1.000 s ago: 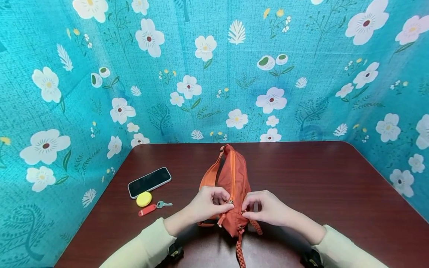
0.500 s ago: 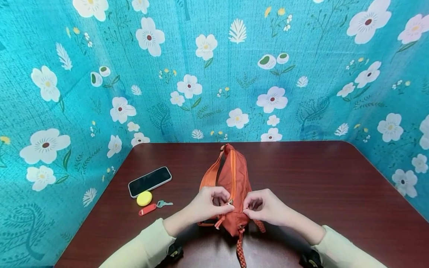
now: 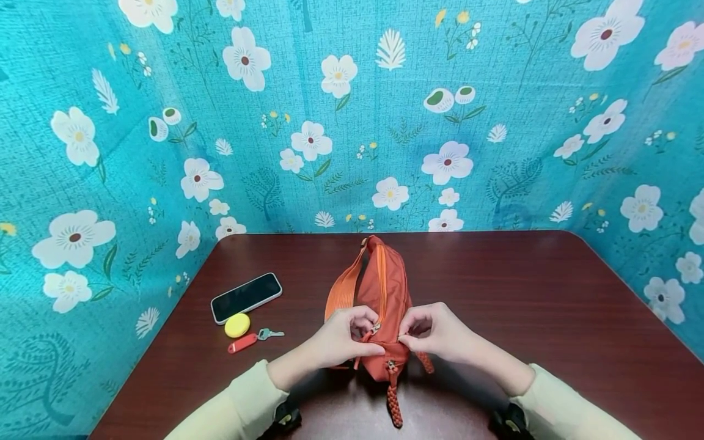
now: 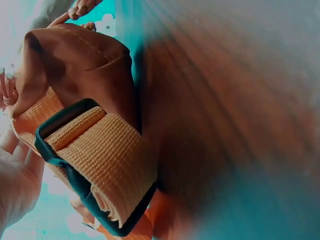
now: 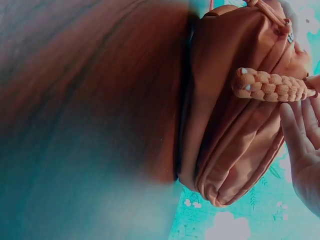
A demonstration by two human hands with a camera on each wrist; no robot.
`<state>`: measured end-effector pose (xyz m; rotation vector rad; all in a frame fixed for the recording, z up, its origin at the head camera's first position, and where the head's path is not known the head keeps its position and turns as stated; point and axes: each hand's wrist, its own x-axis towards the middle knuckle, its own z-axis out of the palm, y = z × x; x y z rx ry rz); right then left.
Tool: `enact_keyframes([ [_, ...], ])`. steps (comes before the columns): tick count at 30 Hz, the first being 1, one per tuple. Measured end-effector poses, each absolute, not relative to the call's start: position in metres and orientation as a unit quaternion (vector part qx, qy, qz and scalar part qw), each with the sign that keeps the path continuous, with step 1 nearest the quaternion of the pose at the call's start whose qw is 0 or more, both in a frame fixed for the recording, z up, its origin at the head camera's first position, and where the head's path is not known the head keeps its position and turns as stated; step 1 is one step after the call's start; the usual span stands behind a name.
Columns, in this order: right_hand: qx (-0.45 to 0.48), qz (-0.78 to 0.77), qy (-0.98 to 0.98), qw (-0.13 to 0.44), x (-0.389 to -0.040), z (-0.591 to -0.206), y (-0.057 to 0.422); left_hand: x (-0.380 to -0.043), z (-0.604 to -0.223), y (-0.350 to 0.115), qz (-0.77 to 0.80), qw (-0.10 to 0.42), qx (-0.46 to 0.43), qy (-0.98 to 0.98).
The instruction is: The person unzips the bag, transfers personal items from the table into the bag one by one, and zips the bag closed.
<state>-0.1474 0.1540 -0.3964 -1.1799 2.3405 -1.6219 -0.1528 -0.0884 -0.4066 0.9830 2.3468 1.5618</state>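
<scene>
An orange-red waist bag (image 3: 389, 287) lies lengthwise on the table, its near end toward me. My left hand (image 3: 343, 333) grips the bag's near left side, thumb and fingers on either side of the orange top zipper's slider. On the right side my right hand (image 3: 437, 330) pinches the base of a braided zipper pull (image 5: 275, 86), whose free end hangs below the fingers. A second braided pull (image 3: 393, 403) dangles from the near end. In the left wrist view, an orange webbing strap (image 4: 107, 155) runs through a dark buckle (image 4: 82, 192). The pinching fingertips are partly hidden.
To the left on the dark wood table (image 3: 522, 293) lie a phone (image 3: 246, 297), a round yellow disc (image 3: 237, 325), and a key (image 3: 269, 334) with a red tag (image 3: 242, 343). A blue floral cloth (image 3: 352, 122) hangs behind the table and at its sides.
My right hand has moved slightly away from me along the bag's side. The bag's near end and its dangling pull have shifted upward in the head view. My left hand keeps its grip.
</scene>
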Motion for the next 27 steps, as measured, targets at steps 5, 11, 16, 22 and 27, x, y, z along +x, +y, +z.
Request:
enact_keyframes([
  [5, -0.366, -0.524, 0.768, 0.029, -0.154, -0.393, 0.159, -0.152, -0.407, -0.088, 0.52, 0.076, 0.321, 0.788],
  [11, -0.34, -0.508, 0.791, 0.018, -0.171, -0.391, 0.169, -0.15, -0.408, -0.088, 0.522, 0.076, 0.331, 0.782],
  [16, -0.335, -0.501, 0.798, 0.01, -0.186, -0.391, 0.175, -0.149, -0.408, -0.089, 0.52, 0.074, 0.333, 0.783],
  [22, -0.336, -0.498, 0.799, 0.0, -0.199, -0.391, 0.177, -0.149, -0.408, -0.09, 0.524, 0.078, 0.334, 0.78],
  [27, -0.327, -0.493, 0.806, -0.009, -0.21, -0.392, 0.178, -0.148, -0.409, -0.091, 0.523, 0.083, 0.334, 0.78],
])
